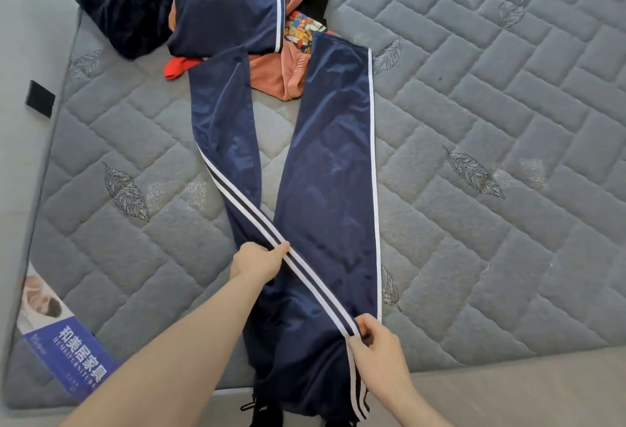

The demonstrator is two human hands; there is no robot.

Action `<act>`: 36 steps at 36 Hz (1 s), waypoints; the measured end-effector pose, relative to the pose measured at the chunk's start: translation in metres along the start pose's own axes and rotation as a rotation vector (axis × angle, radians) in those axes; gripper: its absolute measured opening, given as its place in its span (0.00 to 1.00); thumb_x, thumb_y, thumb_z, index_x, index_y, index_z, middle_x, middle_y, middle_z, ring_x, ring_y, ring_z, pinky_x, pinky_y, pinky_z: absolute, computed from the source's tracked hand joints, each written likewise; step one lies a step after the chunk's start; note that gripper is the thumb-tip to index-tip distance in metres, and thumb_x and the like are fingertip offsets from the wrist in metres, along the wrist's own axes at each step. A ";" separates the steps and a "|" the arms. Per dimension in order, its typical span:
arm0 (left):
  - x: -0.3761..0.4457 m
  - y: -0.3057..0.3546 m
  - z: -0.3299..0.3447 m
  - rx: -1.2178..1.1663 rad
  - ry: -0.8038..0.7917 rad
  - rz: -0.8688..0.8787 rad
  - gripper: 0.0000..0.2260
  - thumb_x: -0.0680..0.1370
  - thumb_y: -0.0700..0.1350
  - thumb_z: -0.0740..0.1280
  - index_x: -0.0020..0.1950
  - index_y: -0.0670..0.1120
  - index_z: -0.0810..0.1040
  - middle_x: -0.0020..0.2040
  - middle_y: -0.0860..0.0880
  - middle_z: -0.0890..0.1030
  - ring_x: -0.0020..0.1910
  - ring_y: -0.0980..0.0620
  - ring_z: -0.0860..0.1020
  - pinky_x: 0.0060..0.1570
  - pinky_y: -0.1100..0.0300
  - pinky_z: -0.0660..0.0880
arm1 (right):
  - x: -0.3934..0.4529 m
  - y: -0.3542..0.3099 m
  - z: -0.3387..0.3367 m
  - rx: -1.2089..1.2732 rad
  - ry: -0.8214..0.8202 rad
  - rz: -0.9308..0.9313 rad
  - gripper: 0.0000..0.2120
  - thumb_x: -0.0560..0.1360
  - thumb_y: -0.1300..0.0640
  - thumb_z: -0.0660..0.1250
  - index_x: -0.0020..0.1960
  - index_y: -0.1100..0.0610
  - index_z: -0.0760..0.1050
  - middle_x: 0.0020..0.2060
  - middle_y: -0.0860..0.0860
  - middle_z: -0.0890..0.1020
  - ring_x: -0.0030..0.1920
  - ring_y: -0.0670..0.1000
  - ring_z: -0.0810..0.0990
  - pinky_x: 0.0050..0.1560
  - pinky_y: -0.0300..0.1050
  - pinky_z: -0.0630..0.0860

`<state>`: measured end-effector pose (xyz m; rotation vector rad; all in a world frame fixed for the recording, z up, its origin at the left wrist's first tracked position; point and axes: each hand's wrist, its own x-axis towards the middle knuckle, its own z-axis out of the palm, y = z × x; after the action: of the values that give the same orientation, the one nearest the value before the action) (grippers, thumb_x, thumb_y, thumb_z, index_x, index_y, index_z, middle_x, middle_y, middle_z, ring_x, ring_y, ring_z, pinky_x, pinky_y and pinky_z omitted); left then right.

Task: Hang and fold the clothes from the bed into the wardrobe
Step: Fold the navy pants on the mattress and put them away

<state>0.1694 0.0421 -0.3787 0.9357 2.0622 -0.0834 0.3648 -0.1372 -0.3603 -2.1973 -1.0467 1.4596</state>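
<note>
Mattress, grey and quilted, bears navy trousers and heaped clothes.

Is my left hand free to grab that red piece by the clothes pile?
Probably not yet: the left hand is pinching the striped edge of the navy track pants, and the red garment lies uncovered at the far end.

Trousers flat on the mattress, legs toward the clothes pile behind, waist nearest.
</note>
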 end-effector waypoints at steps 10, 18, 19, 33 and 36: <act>-0.046 0.038 0.014 -0.105 0.272 0.564 0.11 0.77 0.53 0.63 0.38 0.51 0.67 0.35 0.54 0.75 0.34 0.55 0.74 0.34 0.54 0.70 | 0.001 0.003 -0.012 0.076 0.047 0.097 0.08 0.74 0.61 0.62 0.38 0.51 0.73 0.29 0.49 0.76 0.29 0.45 0.69 0.36 0.45 0.69; -0.046 0.077 0.048 0.249 -0.178 0.848 0.12 0.79 0.59 0.68 0.57 0.54 0.80 0.68 0.56 0.70 0.65 0.51 0.71 0.66 0.50 0.69 | 0.011 0.022 -0.027 -0.024 0.141 0.317 0.03 0.75 0.59 0.65 0.45 0.52 0.75 0.39 0.48 0.82 0.45 0.53 0.79 0.50 0.50 0.75; -0.040 0.076 0.047 0.280 -0.203 0.831 0.13 0.79 0.58 0.67 0.59 0.54 0.80 0.70 0.56 0.70 0.67 0.50 0.70 0.67 0.49 0.68 | 0.013 0.023 -0.029 -0.035 0.142 0.329 0.04 0.74 0.59 0.66 0.49 0.52 0.75 0.43 0.47 0.82 0.48 0.52 0.79 0.52 0.49 0.74; 0.085 0.030 -0.061 0.272 0.198 0.249 0.40 0.74 0.58 0.74 0.79 0.43 0.61 0.80 0.40 0.56 0.77 0.34 0.59 0.75 0.44 0.59 | 0.130 -0.115 -0.034 0.011 0.171 -0.203 0.25 0.74 0.51 0.73 0.69 0.49 0.71 0.63 0.47 0.75 0.63 0.49 0.74 0.67 0.47 0.71; 0.107 0.049 -0.067 0.331 0.129 0.199 0.51 0.72 0.66 0.73 0.83 0.50 0.47 0.83 0.44 0.45 0.80 0.33 0.48 0.78 0.41 0.52 | 0.167 -0.151 -0.026 -0.032 0.156 -0.230 0.29 0.76 0.48 0.71 0.74 0.51 0.68 0.68 0.48 0.73 0.68 0.51 0.72 0.68 0.48 0.70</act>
<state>0.1172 0.1656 -0.4008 1.3758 2.0978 -0.2713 0.3629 0.0893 -0.3690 -2.0919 -1.2279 1.1615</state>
